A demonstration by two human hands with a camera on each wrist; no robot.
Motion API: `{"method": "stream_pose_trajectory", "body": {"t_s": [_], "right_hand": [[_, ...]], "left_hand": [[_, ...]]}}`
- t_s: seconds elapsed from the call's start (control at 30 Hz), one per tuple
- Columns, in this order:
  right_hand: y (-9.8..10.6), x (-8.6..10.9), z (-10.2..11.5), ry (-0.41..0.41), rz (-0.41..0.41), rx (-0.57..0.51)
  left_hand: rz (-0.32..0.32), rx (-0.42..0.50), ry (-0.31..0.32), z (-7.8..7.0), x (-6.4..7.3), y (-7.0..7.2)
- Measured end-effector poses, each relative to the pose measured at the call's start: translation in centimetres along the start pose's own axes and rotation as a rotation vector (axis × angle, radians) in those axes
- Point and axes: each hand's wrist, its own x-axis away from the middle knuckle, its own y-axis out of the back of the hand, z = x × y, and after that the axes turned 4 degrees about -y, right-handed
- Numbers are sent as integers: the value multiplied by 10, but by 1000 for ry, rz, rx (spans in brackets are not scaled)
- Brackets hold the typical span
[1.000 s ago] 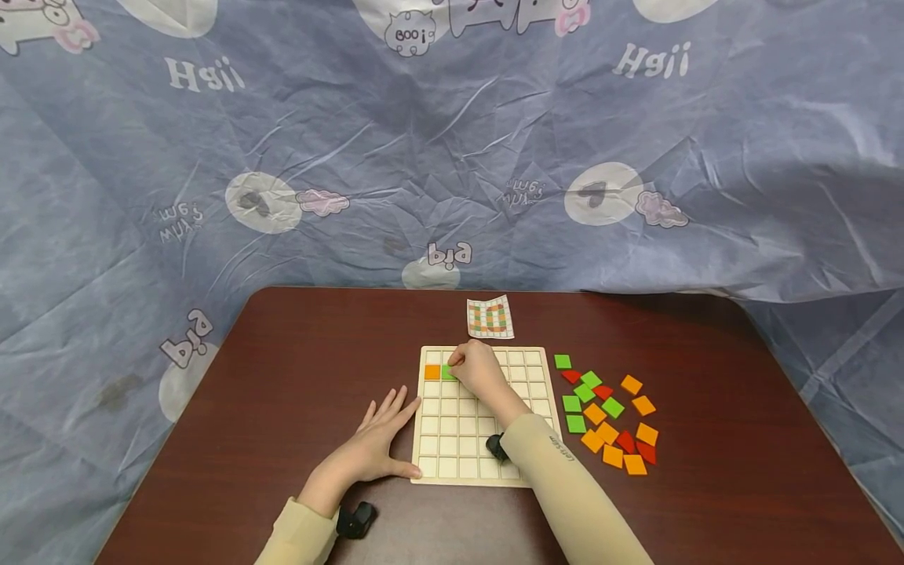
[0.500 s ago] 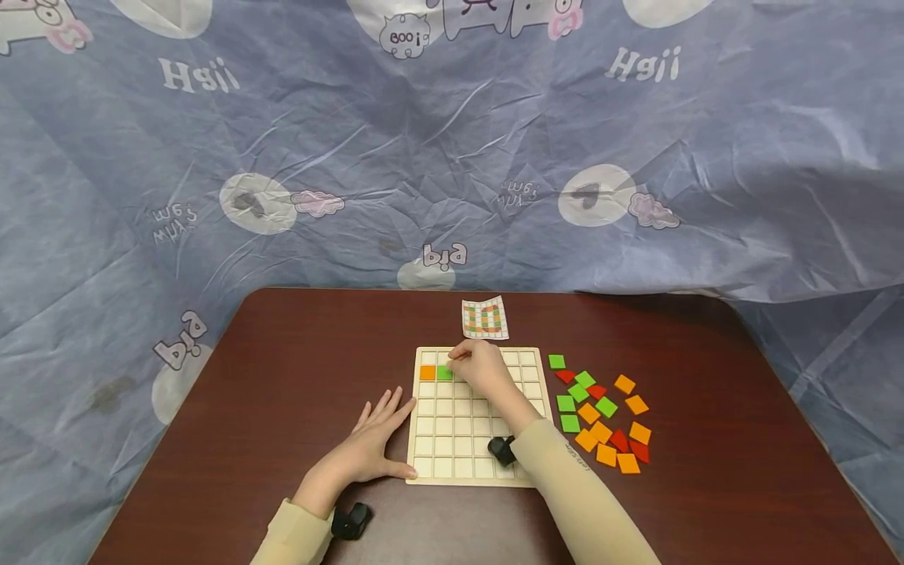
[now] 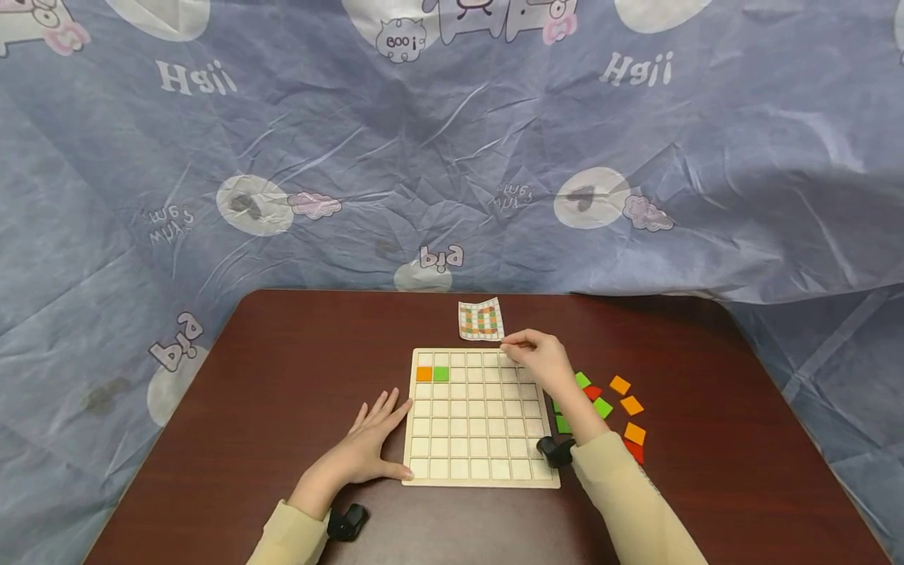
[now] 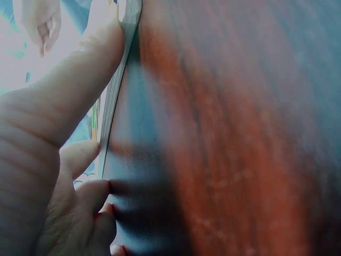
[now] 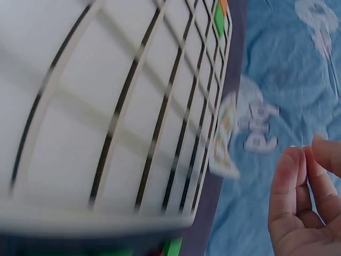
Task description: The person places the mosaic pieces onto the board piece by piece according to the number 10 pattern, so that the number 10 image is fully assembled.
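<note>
A pale gridded board lies on the table, with an orange square tile and a green square tile side by side in its second row at the left. My left hand rests with spread fingers against the board's left edge. In the left wrist view its thumb lies along that edge. My right hand is over the board's upper right corner. Its fingers bend loosely near the thumb in the right wrist view, and no tile shows between them.
Beyond the board lies a printed pattern card. To the board's right are scattered orange tiles, green tiles and red pieces, partly hidden by the right arm. A patterned blue cloth hangs behind the table.
My right hand has left the green tile in its cell and moved right across the board, towards the loose tiles. The left hand has stayed against the board's edge.
</note>
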Motion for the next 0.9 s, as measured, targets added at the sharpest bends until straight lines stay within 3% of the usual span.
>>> {"method": "stream_pose_trajectory", "body": {"t_s": [0.2, 0.5, 0.73, 0.9], "right_hand": [[49, 9, -30, -30, -44, -11], [110, 29, -84, -141, -133, 79], [130, 41, -111, -196, -139, 118], [133, 47, -121, -209, -122, 225]], "left_hand": [[-3, 18, -1, 0, 0, 0], [7, 23, 6, -1, 1, 0], [-2, 23, 1, -2, 1, 1], [6, 24, 10, -3, 0, 1]]}}
